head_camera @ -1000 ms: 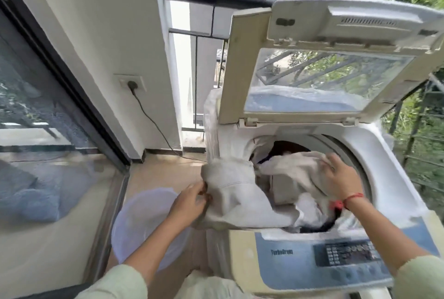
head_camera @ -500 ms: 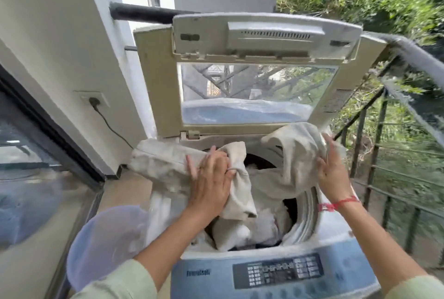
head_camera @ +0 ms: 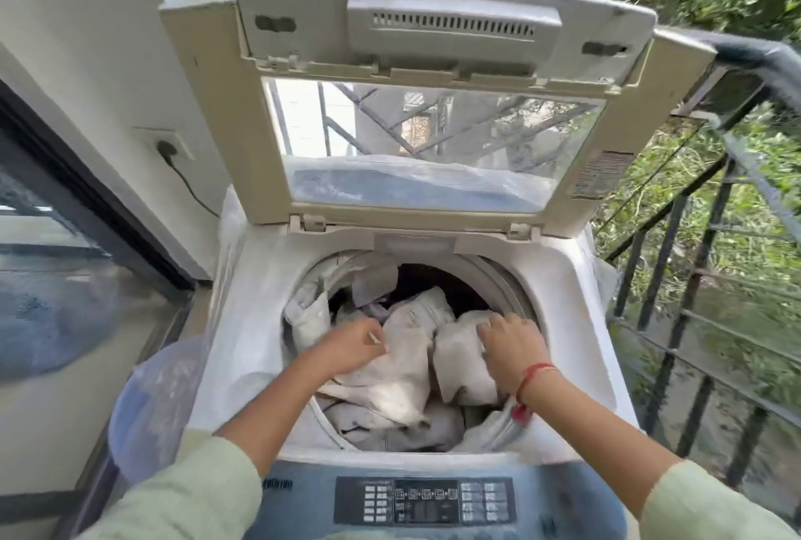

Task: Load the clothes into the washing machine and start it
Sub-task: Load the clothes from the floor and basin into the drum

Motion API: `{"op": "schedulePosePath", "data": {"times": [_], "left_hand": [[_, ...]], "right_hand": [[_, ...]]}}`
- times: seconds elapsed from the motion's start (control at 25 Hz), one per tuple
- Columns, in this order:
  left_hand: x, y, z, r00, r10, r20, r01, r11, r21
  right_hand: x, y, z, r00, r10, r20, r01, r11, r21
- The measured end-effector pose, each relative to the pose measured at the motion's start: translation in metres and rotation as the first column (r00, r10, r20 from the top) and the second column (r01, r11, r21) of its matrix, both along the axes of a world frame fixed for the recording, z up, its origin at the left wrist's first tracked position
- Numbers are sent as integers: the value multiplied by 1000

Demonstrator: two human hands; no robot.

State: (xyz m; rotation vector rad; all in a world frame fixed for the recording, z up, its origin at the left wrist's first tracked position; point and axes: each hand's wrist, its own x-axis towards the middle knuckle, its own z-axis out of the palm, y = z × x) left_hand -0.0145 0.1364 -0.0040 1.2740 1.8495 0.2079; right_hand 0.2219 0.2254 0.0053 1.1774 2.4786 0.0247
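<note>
A white top-loading washing machine [head_camera: 576,322] stands with its lid [head_camera: 216,106] raised upright. Pale grey-white clothes [head_camera: 403,374] fill the drum almost to the rim, with one piece draped on the left inner edge. Both hands are inside the drum opening. My left hand [head_camera: 353,346] has its fingers curled down into a pale garment and grips it. My right hand [head_camera: 511,348], with a red thread at the wrist, lies spread on top of a bundle and presses it. The dark control panel [head_camera: 424,500] sits at the machine's near edge, below my arms.
A translucent bluish laundry tub [head_camera: 151,401] stands on the floor to the machine's left. A glass sliding door [head_camera: 65,301] runs along the left. The plug sits in a wall socket [head_camera: 167,147]. A black balcony railing [head_camera: 693,257] borders the right side.
The pale garments that both hands held up over the rim now lie inside the drum. Both hands have dropped down into the opening onto the clothes.
</note>
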Motion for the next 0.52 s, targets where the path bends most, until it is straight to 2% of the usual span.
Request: {"op": "schedulePosePath", "data": {"times": [0.04,0.08,0.12,0.16,0.24,0.32,0.4,0.52], "left_hand": [[-2,-1,7,988,84,-128,-68,989,129],[-1,-1,12,964,120,-238,-76,980,186],[4,-1,10,947,89,-309,-47,989,139],[14,0,3,937,-4,-349,6,1000,5],[37,4,-31,878,-234,-418,101,943,-317],[50,8,-69,811,-328,-484,91,889,-450],[47,14,-101,835,-264,-483,39,904,-427],[32,22,-139,923,-123,-366,-33,920,-391]], "right_hand": [[-4,6,-2,999,1,-33,-1,1000,8],[-11,14,-6,999,-18,-31,16,998,-58],[-18,20,-17,999,-43,3,43,986,-162],[-25,22,-32,996,-46,73,63,966,-251],[-34,20,-68,974,16,226,68,930,-360],[-37,14,-103,962,32,271,91,898,-430],[-39,14,-130,969,-25,245,140,875,-464],[-44,26,-161,971,-73,228,182,843,-506]]}}
